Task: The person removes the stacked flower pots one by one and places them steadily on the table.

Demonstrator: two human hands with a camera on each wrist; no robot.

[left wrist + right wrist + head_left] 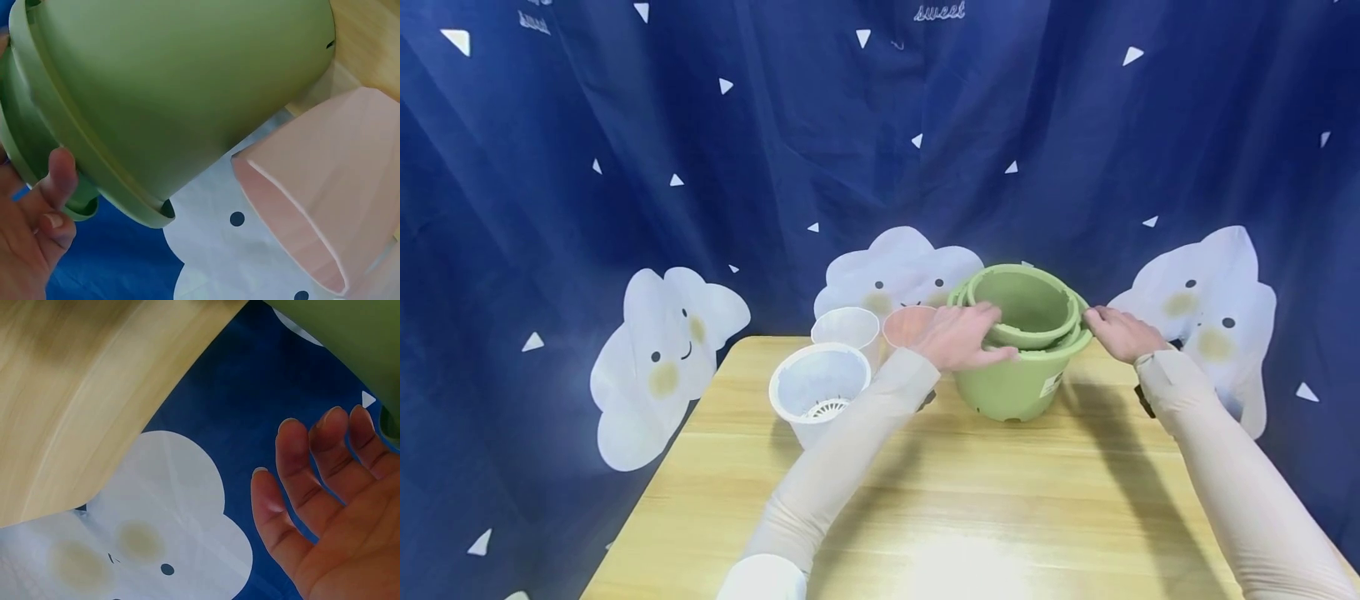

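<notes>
A smaller green flower pot point(1022, 302) sits nested in a large green flower pot point(1009, 392), its rim standing above the larger one's. My left hand point(961, 337) grips the smaller pot at its near left rim, thumb stretched along the front. In the left wrist view, two bent fingers point(61, 178) lie close to the large pot's outer rim. My right hand point(1123, 332) is at the right side of the large pot's rim, fingertips right at the edge. Its fingers point(294, 453) look loosely bent and apart in the right wrist view, with nothing in the palm.
Left of the green pots stand a white pot point(820, 379) with a slotted base, a pale white pot point(846, 327) behind it and a pink pot point(908, 323). The wooden table point(1000, 508) ends close behind them, at a dark blue curtain point(775, 150) with clouds.
</notes>
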